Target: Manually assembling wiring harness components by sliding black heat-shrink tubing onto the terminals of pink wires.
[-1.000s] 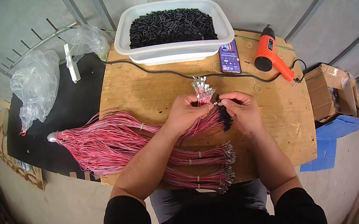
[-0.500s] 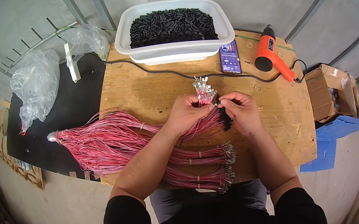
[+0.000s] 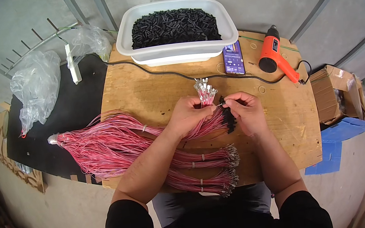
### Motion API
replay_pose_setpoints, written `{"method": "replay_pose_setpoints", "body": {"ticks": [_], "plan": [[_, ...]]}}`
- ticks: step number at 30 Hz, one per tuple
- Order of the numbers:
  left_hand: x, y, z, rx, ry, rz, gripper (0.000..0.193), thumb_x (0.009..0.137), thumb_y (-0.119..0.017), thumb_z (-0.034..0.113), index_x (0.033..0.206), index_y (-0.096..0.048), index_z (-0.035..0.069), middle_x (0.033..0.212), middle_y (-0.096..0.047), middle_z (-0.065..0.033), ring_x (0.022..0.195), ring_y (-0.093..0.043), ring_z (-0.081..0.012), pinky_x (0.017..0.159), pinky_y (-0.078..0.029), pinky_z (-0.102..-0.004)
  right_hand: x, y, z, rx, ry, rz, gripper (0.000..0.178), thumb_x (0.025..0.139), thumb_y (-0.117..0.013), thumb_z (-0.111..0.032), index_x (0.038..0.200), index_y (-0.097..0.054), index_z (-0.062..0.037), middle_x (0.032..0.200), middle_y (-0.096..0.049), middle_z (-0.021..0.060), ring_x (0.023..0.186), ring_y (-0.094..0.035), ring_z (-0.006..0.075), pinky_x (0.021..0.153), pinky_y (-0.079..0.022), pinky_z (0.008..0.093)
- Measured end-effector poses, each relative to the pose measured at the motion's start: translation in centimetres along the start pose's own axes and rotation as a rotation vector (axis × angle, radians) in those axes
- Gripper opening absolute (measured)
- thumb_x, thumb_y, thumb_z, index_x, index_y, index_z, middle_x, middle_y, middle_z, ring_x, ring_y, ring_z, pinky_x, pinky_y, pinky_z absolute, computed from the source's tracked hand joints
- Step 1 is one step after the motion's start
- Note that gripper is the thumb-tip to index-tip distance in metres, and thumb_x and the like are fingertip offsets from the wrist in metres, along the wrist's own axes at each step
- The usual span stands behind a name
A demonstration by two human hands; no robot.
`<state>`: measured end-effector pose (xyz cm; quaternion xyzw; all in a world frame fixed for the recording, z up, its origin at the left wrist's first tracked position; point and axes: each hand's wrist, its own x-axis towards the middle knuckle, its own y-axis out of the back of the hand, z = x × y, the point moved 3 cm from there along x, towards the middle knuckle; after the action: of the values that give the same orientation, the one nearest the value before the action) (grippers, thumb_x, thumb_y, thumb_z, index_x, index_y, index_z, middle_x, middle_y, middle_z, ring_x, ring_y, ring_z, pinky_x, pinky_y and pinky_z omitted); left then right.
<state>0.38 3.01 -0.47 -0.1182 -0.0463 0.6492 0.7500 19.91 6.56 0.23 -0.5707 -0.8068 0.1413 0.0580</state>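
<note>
My left hand is closed around a bundle of pink and white wires, whose silvery metal terminals fan out above the fist. One pale wire end reaches from that fist to my right hand, which pinches it between thumb and fingertips. Small black sleeves sit in a row on wire ends just below and between the hands. A black piece shows at the right fingertips; whether it is on the pinched wire, I cannot tell. Nearer to me lie two tied wire bundles with bare terminals.
A white tub full of short black tubes stands at the back. Right of it are a phone and an orange heat gun; a black cable crosses the table. Plastic bags lie left, cardboard boxes stand right.
Both hands shift only slightly. The gap between the left fist and the right fingertips has widened a little, and a pale strand now shows across it. The terminals tip slightly left.
</note>
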Motion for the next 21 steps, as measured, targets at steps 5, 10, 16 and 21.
{"method": "replay_pose_setpoints", "body": {"ticks": [5,10,16,21], "plan": [[0.12,0.17,-0.15,0.028,0.019,0.003,0.012,0.090,-0.073,0.007,0.091,-0.070,-0.004,0.076,-0.066,-0.0045,0.069,-0.059,-0.0096,0.065,-0.047,-0.0237,-0.16,-0.16,-0.59,0.113,-0.108,-0.041,0.012,0.096,-0.065,-0.009,0.103,-0.067,0.0009,0.088,-0.071,0.0083,0.057,-0.043,0.0041,0.051,-0.032,0.0190],[0.12,-0.02,0.01,-0.007,0.016,-0.015,0.011,0.089,-0.073,0.006,0.090,-0.070,-0.004,0.074,-0.065,-0.0041,0.068,-0.058,-0.0096,0.064,-0.046,-0.0241,-0.04,0.28,-0.27,0.248,-0.249,-0.108,0.019,0.099,-0.062,-0.017,0.106,-0.065,0.0008,0.089,-0.070,0.0081,0.054,-0.043,0.0055,0.047,-0.031,0.0194],[0.17,-0.09,0.01,-0.025,0.028,-0.023,0.011,0.088,-0.073,0.006,0.089,-0.069,-0.004,0.073,-0.065,-0.0045,0.067,-0.058,-0.0104,0.064,-0.045,-0.0246,-0.10,0.27,-0.03,0.288,-0.279,-0.134,0.019,0.098,-0.063,-0.016,0.107,-0.065,0.0013,0.090,-0.070,0.0085,0.055,-0.044,0.0057,0.048,-0.031,0.0189],[0.03,-0.13,0.16,-0.031,0.031,-0.025,0.010,0.088,-0.073,0.006,0.087,-0.069,-0.004,0.073,-0.065,-0.0047,0.067,-0.058,-0.0105,0.064,-0.045,-0.0246,-0.23,-0.18,-0.26,0.283,-0.278,-0.149,0.019,0.098,-0.064,-0.013,0.108,-0.065,0.0028,0.089,-0.070,0.0102,0.056,-0.043,0.0050,0.049,-0.033,0.0182]]}}
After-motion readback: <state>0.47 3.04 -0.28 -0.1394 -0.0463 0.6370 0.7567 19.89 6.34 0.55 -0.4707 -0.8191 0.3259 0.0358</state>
